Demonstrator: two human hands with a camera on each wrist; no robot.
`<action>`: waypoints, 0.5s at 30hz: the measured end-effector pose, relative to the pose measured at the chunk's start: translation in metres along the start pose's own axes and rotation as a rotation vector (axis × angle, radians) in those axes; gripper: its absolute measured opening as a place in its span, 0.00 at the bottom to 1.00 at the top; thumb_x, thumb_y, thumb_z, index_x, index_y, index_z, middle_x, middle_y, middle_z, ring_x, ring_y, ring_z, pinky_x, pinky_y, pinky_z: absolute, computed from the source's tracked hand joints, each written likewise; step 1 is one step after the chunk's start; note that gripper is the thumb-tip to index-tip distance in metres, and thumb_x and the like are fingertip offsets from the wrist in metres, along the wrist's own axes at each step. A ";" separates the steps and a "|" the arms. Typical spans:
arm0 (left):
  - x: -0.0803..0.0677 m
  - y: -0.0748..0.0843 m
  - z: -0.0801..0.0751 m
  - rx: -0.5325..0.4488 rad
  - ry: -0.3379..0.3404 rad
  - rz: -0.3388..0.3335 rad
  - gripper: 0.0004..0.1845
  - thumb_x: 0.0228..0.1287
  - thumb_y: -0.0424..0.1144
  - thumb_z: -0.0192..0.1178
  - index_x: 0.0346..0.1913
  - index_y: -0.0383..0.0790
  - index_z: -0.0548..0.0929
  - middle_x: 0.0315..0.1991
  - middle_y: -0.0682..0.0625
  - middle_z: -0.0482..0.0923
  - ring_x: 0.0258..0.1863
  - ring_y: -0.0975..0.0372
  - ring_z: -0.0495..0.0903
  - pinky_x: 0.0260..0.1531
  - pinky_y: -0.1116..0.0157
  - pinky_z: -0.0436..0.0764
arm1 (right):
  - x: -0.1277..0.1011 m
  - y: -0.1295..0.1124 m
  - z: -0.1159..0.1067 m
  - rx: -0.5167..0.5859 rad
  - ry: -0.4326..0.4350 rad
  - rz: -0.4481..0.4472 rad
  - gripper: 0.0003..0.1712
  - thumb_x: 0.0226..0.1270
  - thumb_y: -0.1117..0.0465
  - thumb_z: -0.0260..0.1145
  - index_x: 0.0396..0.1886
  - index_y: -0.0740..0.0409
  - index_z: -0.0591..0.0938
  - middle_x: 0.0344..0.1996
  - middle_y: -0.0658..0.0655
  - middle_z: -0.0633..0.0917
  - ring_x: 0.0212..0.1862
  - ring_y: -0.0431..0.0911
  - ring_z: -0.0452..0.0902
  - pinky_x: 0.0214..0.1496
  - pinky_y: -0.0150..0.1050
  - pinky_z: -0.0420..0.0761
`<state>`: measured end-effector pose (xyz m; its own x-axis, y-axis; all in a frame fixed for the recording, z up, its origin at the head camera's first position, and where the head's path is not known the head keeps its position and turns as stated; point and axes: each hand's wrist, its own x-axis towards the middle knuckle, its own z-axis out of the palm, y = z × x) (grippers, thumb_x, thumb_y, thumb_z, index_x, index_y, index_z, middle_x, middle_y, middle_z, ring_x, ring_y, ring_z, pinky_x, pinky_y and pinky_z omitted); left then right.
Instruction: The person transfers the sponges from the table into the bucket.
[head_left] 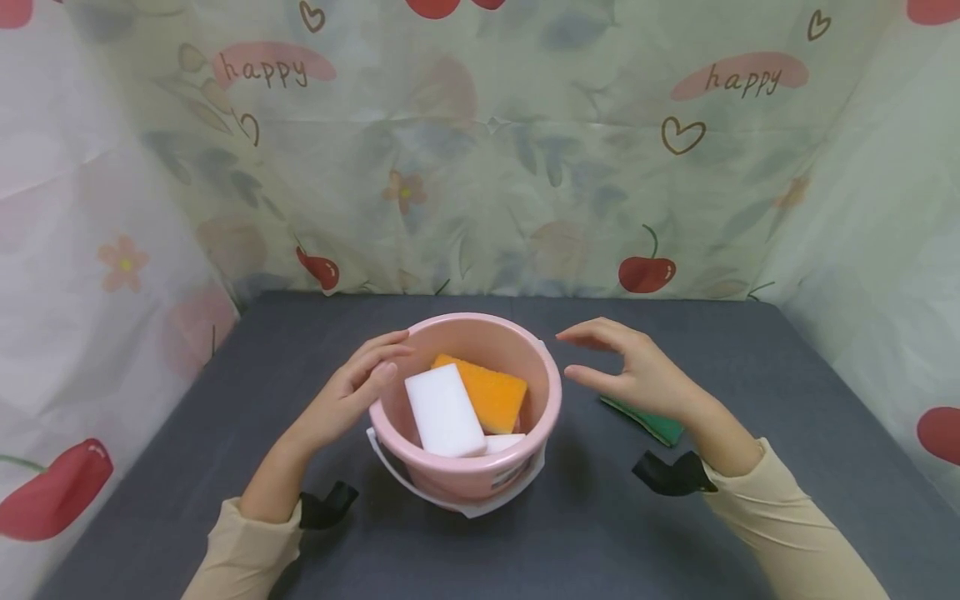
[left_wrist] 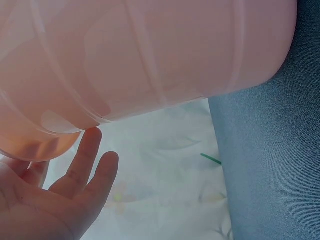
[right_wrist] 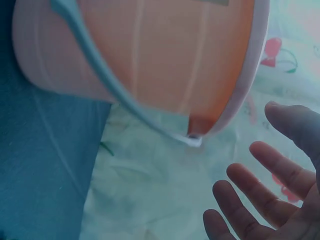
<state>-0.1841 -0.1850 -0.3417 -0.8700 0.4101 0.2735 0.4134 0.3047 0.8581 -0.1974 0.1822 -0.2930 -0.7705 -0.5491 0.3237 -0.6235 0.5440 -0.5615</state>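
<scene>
Bucket: a small round pink plastic bucket (head_left: 480,467) with a white wire-like bail handle (head_left: 390,467) hanging down on its near side; it stands on the dark grey cloth-covered table (head_left: 187,467), about mid-table, between the two hands.
Contents: a white rectangular foam sponge (head_left: 444,411) leaning upright, an orange sponge (head_left: 489,393) behind it, and a second white piece (head_left: 504,442) low at the near right.
Left hand: the left hand (head_left: 358,390) has straight, relaxed fingers lying against the bucket's left rim and wall; it curls round nothing.
Right hand: the right hand (head_left: 637,375) hovers just right of the bucket, fingers spread and pointing at it, apart from the rim.
Beside it: a flat green scouring pad (head_left: 651,423) lies on the table under the right wrist.
Handling: judged light, since sponges weigh little; the thin wall is probably stiff enough but smooth and a bit slippery, and it could tip if pushed from one side.
Hold: palms on opposite walls just below the rim look safest; the bail handle would serve too.
</scene>
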 end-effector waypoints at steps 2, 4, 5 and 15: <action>0.000 0.000 0.000 0.000 0.000 -0.002 0.19 0.71 0.39 0.45 0.61 0.39 0.71 0.71 0.46 0.55 0.70 0.49 0.53 0.62 0.39 0.62 | -0.003 0.005 0.000 -0.005 0.005 0.025 0.23 0.60 0.57 0.67 0.55 0.49 0.76 0.52 0.50 0.79 0.57 0.47 0.75 0.59 0.48 0.75; 0.000 0.001 0.001 0.002 0.002 -0.006 0.19 0.71 0.39 0.45 0.61 0.39 0.71 0.71 0.46 0.55 0.70 0.50 0.53 0.62 0.39 0.62 | -0.005 0.012 -0.001 -0.011 0.010 0.049 0.22 0.60 0.56 0.67 0.55 0.50 0.76 0.52 0.51 0.79 0.57 0.48 0.75 0.59 0.49 0.75; 0.000 0.001 0.001 0.003 0.003 -0.007 0.19 0.71 0.39 0.45 0.61 0.39 0.71 0.71 0.46 0.55 0.70 0.50 0.53 0.62 0.39 0.62 | -0.006 0.016 -0.001 -0.018 0.014 0.056 0.22 0.60 0.56 0.67 0.55 0.51 0.76 0.52 0.51 0.79 0.57 0.48 0.75 0.59 0.49 0.75; 0.000 0.003 0.001 0.006 0.004 -0.018 0.19 0.71 0.39 0.44 0.61 0.39 0.70 0.71 0.46 0.55 0.70 0.50 0.52 0.63 0.39 0.61 | -0.017 0.060 -0.002 -0.002 -0.004 0.209 0.24 0.63 0.56 0.64 0.58 0.57 0.74 0.56 0.61 0.76 0.60 0.58 0.72 0.61 0.55 0.71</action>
<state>-0.1822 -0.1833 -0.3398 -0.8785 0.4012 0.2593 0.3989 0.3176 0.8602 -0.2220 0.2249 -0.3307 -0.8825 -0.4267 0.1978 -0.4508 0.6478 -0.6142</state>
